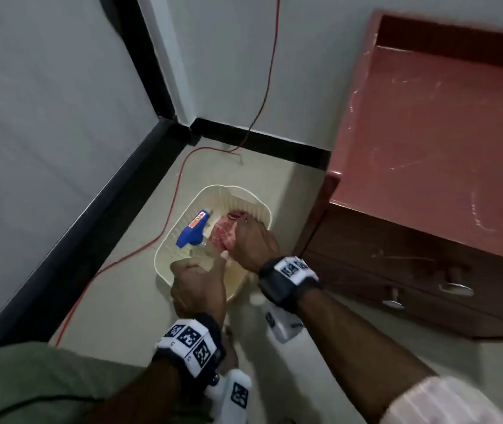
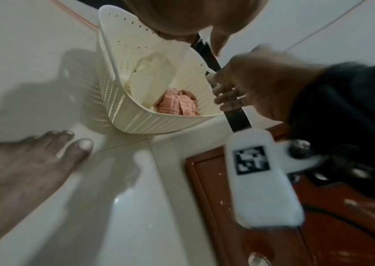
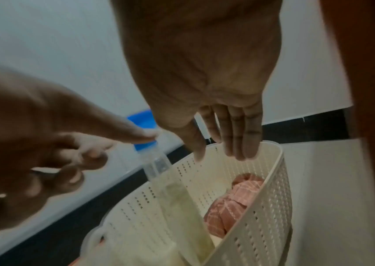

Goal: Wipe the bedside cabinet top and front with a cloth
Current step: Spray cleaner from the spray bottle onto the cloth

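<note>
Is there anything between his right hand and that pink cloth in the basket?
Nothing visible. The right hand hangs open above the pink cloth, which lies uncovered in the basket. The spray bottle leans to one side, by the left hand.

The basket (image 1: 164, 264) is cream plastic, matt, its walls pierced with rows of small slots, and in it lie a pink checked woven cloth (image 3: 234, 207) and a spray bottle (image 3: 159, 172) of clear plastic with a glossy blue plastic trigger head (image 1: 193, 229). The bedside cabinet (image 1: 433, 142) looks like reddish-brown wood, its top smooth but scuffed with pale scratches and specks, and its drawer handles (image 1: 455, 284) are shiny metal. The floor (image 2: 136, 207) is pale tile, smooth and glossy enough to throw back light, and the walls (image 1: 45, 102) are matt grey with a black skirting (image 1: 262, 145).
</note>
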Motion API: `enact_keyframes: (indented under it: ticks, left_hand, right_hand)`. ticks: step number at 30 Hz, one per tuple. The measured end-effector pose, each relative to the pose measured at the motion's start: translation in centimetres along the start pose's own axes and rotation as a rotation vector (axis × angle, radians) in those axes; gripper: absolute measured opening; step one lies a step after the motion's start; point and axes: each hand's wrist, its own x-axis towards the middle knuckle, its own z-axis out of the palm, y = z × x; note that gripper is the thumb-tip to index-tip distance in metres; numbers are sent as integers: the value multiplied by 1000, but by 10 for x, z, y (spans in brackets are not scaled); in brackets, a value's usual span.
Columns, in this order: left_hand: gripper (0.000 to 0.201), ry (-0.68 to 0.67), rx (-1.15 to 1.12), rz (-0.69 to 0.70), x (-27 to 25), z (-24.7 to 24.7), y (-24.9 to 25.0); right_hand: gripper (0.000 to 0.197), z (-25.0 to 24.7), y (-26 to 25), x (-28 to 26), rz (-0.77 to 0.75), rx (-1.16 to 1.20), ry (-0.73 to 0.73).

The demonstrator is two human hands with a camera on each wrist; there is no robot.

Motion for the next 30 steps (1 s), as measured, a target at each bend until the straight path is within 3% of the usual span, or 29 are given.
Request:
enact_keyframes:
  ticks: [2, 5, 8, 10, 12, 14, 15, 18, 22, 25, 27, 30]
  left_hand:
    - [80, 47, -138, -96, 20, 7, 2]
    - [116, 25, -213, -102, 51, 21, 0]
    - [126, -64, -241, -84, 75, 37, -8]
    - [110, -85, -240, -79, 86, 43, -11]
    - [68, -91, -273, -53, 91, 48, -8]
    - [37, -111, -342, -38, 87, 51, 1]
    - [31, -118, -380, -21, 83, 52, 5]
    - [34, -124, -394, 130, 69, 53, 16]
    - [37, 0, -452, 153, 60, 43, 35]
    - [38, 11, -503, 145, 51, 32, 59]
    - [43, -47, -456, 229, 41, 22, 81]
    - [32, -143, -437, 302, 35, 3, 114]
  right_hand:
    - [45, 23, 3, 39, 68, -51, -57]
    - [62, 59, 15, 92, 122, -145, -152]
    - [72, 87, 29, 116, 120, -258, -236]
    - [61, 104, 38, 130, 153, -253, -317]
    - [31, 98, 39, 123, 168, -186, -320]
    - [27, 75, 30, 105, 188, -75, -339]
    - [26, 69, 29, 100, 206, -45, -352]
    - [25, 45, 26, 88, 193, 133, -223]
    - [58, -8, 5, 67, 310, 505, 175]
    - [46, -49, 0, 58, 375, 701, 357]
    - [40, -77, -6, 51, 384, 853, 446]
    - [35, -109, -24, 43, 344, 1016, 548]
